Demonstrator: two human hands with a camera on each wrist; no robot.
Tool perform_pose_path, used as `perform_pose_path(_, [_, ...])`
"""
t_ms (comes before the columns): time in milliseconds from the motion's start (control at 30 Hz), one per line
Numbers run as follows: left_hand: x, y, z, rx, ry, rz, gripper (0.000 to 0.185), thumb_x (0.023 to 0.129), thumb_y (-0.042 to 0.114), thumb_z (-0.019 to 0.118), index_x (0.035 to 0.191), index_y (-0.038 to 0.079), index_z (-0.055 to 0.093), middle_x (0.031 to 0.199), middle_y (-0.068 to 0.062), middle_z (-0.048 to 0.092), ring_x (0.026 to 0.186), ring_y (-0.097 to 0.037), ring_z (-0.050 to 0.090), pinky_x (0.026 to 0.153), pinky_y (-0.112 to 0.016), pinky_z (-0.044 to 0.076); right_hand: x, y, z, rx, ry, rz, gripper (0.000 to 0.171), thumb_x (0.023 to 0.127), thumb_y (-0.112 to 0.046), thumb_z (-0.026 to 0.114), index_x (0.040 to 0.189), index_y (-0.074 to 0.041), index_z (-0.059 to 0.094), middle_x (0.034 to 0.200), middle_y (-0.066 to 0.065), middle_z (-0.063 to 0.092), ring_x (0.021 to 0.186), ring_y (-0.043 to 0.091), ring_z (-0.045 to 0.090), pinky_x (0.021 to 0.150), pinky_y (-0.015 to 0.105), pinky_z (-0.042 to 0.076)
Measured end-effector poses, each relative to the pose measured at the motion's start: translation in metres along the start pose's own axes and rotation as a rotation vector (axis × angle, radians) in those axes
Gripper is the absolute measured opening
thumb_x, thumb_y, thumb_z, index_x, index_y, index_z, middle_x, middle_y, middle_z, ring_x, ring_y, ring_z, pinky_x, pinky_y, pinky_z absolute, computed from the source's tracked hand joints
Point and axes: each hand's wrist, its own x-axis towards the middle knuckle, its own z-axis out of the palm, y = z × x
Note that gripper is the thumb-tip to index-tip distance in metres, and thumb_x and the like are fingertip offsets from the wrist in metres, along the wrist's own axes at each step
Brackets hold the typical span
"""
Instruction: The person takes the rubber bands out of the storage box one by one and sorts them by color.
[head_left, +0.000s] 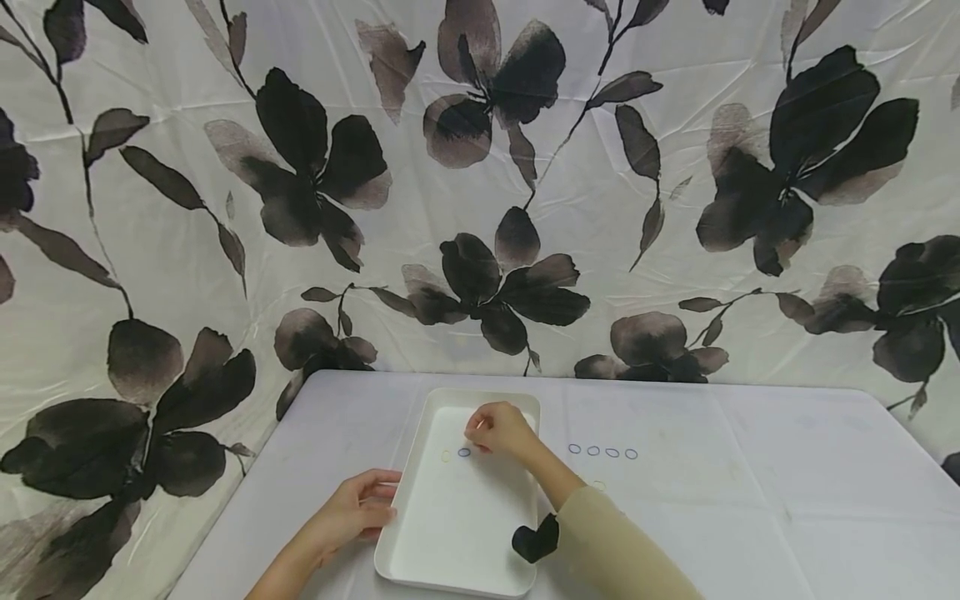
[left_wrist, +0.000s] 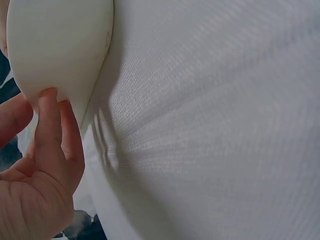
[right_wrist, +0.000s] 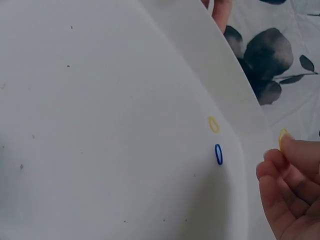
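Observation:
A white tray [head_left: 420, 442] lies on the table in front of me. My left hand [head_left: 378, 500] holds its left rim; in the left wrist view the fingertips [left_wrist: 49, 97] touch the tray's edge [left_wrist: 60, 50]. My right hand [head_left: 483, 433] hovers over the tray's far part and pinches a small yellow ring [right_wrist: 283, 137] at its fingertips [right_wrist: 295, 150]. On the tray floor lie a yellow ring [head_left: 446, 456] [right_wrist: 213, 124] and a blue ring [head_left: 464, 452] [right_wrist: 218, 154], just left of the right hand.
Several blue rings [head_left: 602, 452] lie in a row on the white tablecloth right of the tray, with a yellow ring [head_left: 597, 484] nearer me. A floral curtain [head_left: 480, 183] closes off the table's far edge. A black strap [head_left: 536, 540] shows by my right sleeve.

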Motion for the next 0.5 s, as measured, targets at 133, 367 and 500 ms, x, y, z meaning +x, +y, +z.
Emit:
perform_pose_path(133, [0.001, 0.0, -0.001, 0.004, 0.01, -0.002, 0.055, 0.081, 0.0, 0.064, 0.131, -0.006, 0.042, 0.116, -0.02, 0.053, 0.094, -0.023, 0.06, 0.073, -0.04, 0.053, -0.004, -0.003, -0.007, 0.074, -0.029, 0.002, 0.006, 0.082, -0.004, 0.068, 0.078, -0.001, 0.065, 0.059, 0.001, 0.059, 0.051, 0.008, 0.054, 0.05, 0.02, 0.045])
perform_pose_path(367, [0.001, -0.002, 0.0, 0.002, 0.001, 0.011, 0.055, 0.081, 0.0, 0.064, 0.131, -0.006, 0.042, 0.117, -0.021, 0.052, 0.094, -0.023, 0.06, 0.074, -0.04, 0.053, -0.013, -0.004, -0.017, 0.233, -0.081, 0.029, 0.007, 0.081, -0.001, 0.068, 0.08, 0.005, 0.064, 0.066, 0.006, 0.063, 0.057, 0.011, 0.058, 0.057, 0.026, 0.052])
perform_pose_path(500, [0.0, -0.002, -0.001, -0.005, -0.016, 0.022, 0.055, 0.081, 0.0, 0.063, 0.131, -0.007, 0.04, 0.119, -0.022, 0.05, 0.094, -0.024, 0.06, 0.075, -0.041, 0.053, -0.017, -0.005, -0.023, 0.291, -0.1, 0.058, 0.008, 0.081, -0.001, 0.069, 0.082, 0.005, 0.065, 0.068, 0.007, 0.064, 0.059, 0.014, 0.061, 0.061, 0.029, 0.054])
